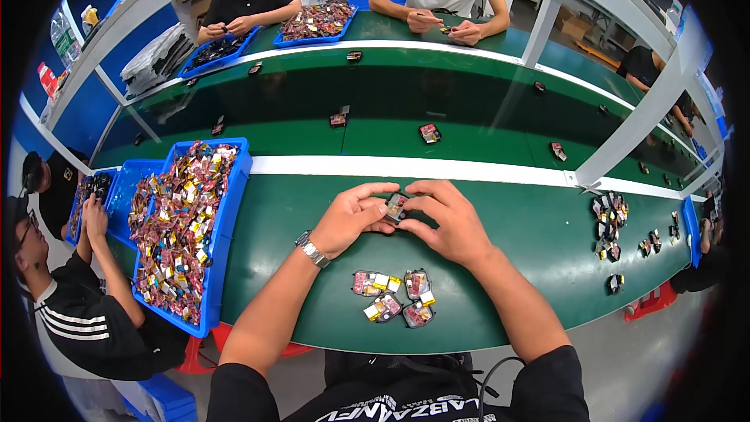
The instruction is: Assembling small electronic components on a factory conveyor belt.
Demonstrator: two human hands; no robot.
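Observation:
Between my two hands is a small black-cased electronic unit (397, 206), held just above the green table. My left hand (349, 219), with a metal watch on its wrist, closes its thumb and fingers on the unit's left side. My right hand (448, 223) grips the other side with thumb and fingertips, covering part of it. On the table between my forearms lies a cluster of several similar units (393, 297), black-rimmed with reddish circuit boards and white and yellow parts.
A blue tray (221, 266) heaped with small reddish, white and yellow parts stands at my left, near a seated co-worker (78, 289). Loose units (608, 223) lie at the right. Beyond a white rail (406, 166), more units (430, 134) sit on a green belt; co-workers sit opposite.

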